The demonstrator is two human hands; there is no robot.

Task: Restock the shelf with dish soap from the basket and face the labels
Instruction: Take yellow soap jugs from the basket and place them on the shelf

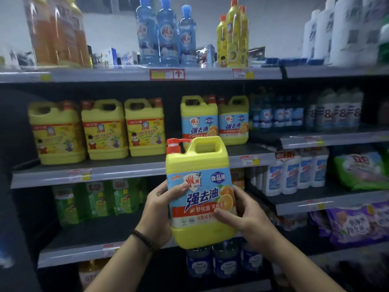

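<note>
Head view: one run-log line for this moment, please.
phase: dish soap jug held before middle shelf | left hand: grips jug | right hand: grips jug | label: toward camera | two matching jugs: on that shelf

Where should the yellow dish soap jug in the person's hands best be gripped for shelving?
Likely the moulded loop handle on top of the jug, fingers coming through from the near side; the red pump stands clear at its left. The left hand and right hand clasp its lower sides.

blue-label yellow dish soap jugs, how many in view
3. The held jug is between the left hand and right hand; the other two stand side by side on the middle shelf behind it. More may hide behind those.
</note>
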